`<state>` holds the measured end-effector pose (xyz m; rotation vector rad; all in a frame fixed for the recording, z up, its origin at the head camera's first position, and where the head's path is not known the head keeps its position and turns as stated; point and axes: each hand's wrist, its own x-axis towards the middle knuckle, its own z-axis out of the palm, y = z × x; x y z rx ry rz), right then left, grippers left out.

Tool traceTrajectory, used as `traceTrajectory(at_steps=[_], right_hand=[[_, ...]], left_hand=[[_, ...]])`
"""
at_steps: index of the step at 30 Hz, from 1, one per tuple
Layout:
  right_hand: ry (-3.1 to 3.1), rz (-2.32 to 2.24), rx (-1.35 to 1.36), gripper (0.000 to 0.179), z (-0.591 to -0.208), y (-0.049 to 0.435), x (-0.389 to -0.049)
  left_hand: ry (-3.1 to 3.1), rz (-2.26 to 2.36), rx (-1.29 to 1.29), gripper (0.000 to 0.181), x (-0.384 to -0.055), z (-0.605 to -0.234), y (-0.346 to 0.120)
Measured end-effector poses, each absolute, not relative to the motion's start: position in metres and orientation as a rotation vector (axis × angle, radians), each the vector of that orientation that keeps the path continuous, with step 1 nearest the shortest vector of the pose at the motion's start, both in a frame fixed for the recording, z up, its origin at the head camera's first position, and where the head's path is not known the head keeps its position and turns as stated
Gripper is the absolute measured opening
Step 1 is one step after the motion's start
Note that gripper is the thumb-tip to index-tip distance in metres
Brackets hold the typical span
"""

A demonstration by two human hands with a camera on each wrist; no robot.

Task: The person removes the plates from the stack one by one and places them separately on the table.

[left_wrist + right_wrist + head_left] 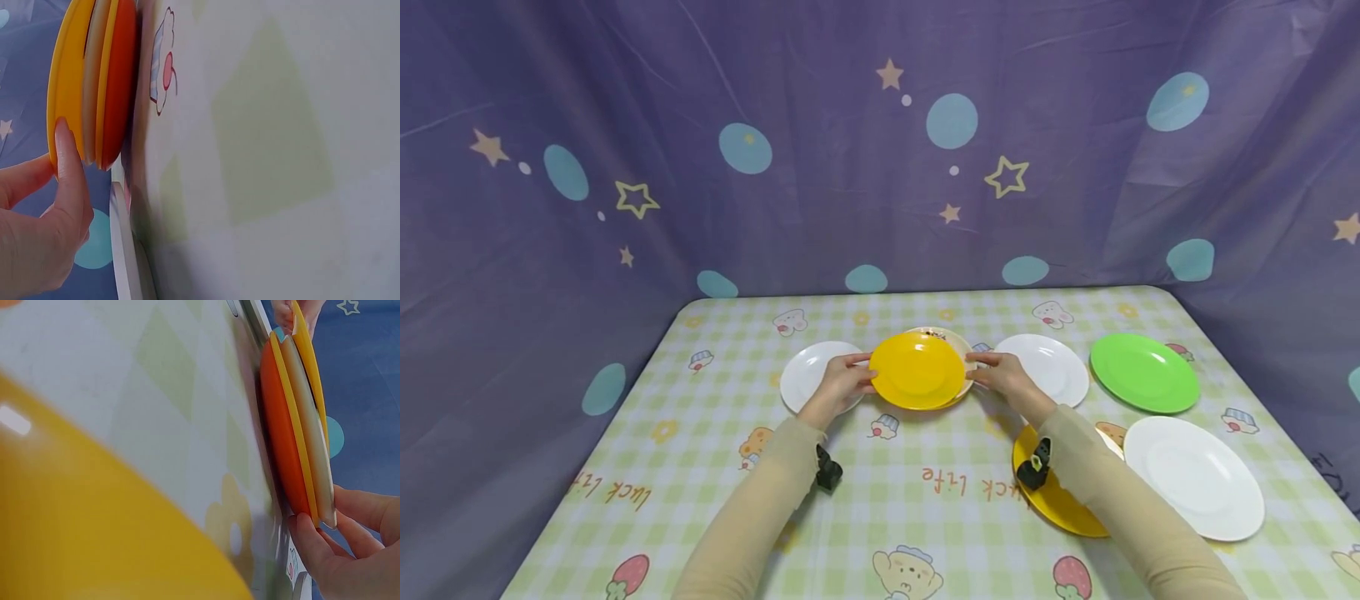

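In the head view a yellow plate (917,371) lies tilted over a small stack at the middle of the table. My left hand (842,385) pinches that plate at its left rim, its fingers on both faces in the left wrist view. Under it come a cream plate (307,425) with a printed pattern, then a yellow rim and an orange underside (282,431). My right hand (1006,379) grips the right edge of these lower plates, a digit at the orange side and others at the cream rim. A wedge-shaped gap parts the top plate from the cream one on the left.
White plates flank the stack, one at left (805,375) and one at right (1047,371). Further right lie a green plate (1142,372) and another white plate (1195,475). Another yellow plate (1060,500) lies partly beneath my right forearm. A checked cloth (700,517) covers the table.
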<state>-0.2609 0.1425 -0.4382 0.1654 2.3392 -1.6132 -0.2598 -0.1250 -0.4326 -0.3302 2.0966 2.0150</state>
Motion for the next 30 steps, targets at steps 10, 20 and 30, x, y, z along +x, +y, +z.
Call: traceTrajectory(at_steps=[10,20,30], right_hand=[[2.289,-1.623,0.222,0.043,-0.439,0.141,-0.262],[2.261,-1.727,0.185,0.043,-0.442,0.141,-0.264],[2.286,-1.682,0.186,0.044,-0.441,0.142,-0.261]], left_hand=[[2.103,2.016,-0.369,0.042,-0.256,-0.428,-0.128],[2.142,2.02,-0.394,0.044,-0.254,-0.423,-0.134],[2.178,2.028,-0.373,0.041,-0.252,-0.42,-0.146]])
